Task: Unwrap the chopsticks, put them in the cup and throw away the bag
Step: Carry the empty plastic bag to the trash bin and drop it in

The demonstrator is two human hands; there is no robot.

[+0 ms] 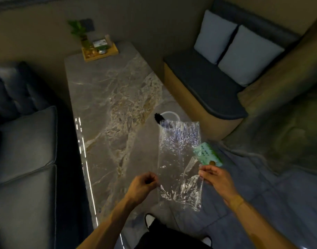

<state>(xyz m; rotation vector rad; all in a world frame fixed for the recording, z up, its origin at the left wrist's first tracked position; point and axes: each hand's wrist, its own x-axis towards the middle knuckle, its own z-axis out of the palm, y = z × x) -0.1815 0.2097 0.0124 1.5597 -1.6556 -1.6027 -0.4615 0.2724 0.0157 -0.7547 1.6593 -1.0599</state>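
While we look down from head height, both of our bare hands hold a clear plastic bag (pixel 179 159) above the near end of a marble tabletop (pixel 107 97). Our left hand (pixel 142 186), at about 6 o'clock in view, pinches the bag's near left edge with its fingers (pixel 152 178) curled tight. Our right hand (pixel 217 180), toward 4 o'clock, grips the bag's right edge with fingers closed on the plastic. A green-and-white printed label (pixel 208 154) sits at the bag's right side, just above that hand. The bag hangs crinkled and see-through, stretched between the two hands. Past its far end, toward 1 o'clock from the hands, a white cup (pixel 170 116) stands on the tabletop with dark chopsticks (pixel 158 118) at its left rim; we cannot tell how deep they sit. A wooden tray (pixel 100 51) with a plant rests at the tabletop's far end, toward 11 o'clock.
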